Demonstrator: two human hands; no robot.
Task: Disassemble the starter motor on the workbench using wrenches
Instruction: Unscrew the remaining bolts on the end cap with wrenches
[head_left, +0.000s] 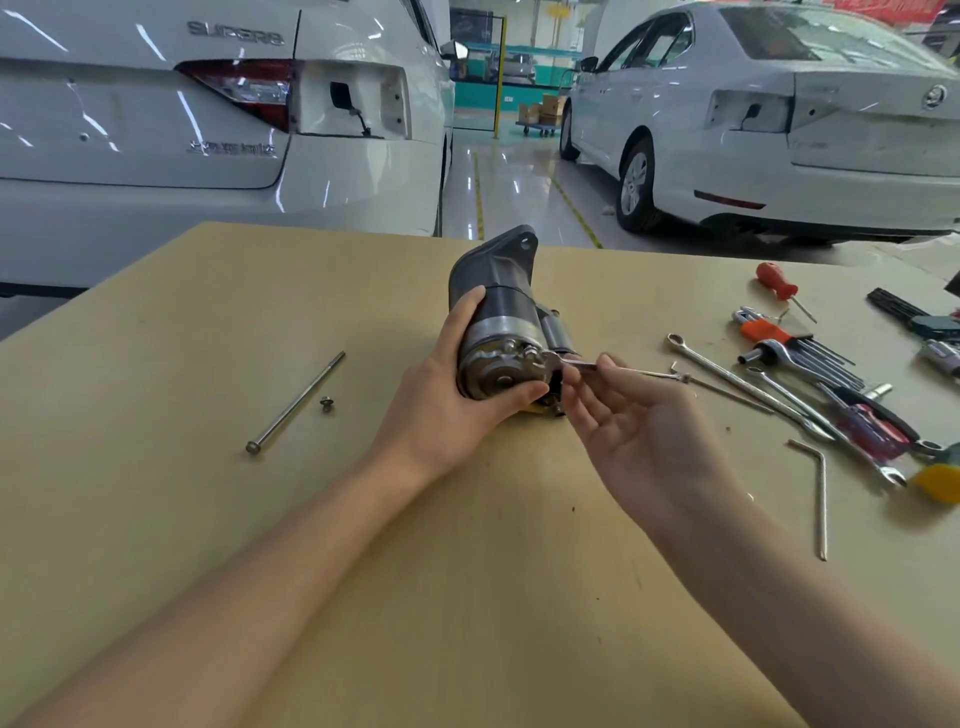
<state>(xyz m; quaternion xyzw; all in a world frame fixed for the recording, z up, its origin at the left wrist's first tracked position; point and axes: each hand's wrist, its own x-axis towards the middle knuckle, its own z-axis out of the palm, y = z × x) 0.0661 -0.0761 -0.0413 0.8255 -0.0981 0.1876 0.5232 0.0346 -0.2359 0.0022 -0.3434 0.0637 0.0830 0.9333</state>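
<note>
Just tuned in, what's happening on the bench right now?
A person is taking apart a starter motor on the workbench. The left hand grips the motor's rear end, steadying it. The right hand pinches a small wrench set against a fastener on the end cap. One long through bolt and a small screw already lie loose to the left. More wrenches, hex keys and screwdrivers lie to the right.

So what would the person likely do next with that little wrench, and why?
Probably swing the wrench another short turn. Its head sits on a fastener at the starter motor end cap, the right hand pinches its handle, the left hand steadies the motor; one long bolt already lies out.
</note>
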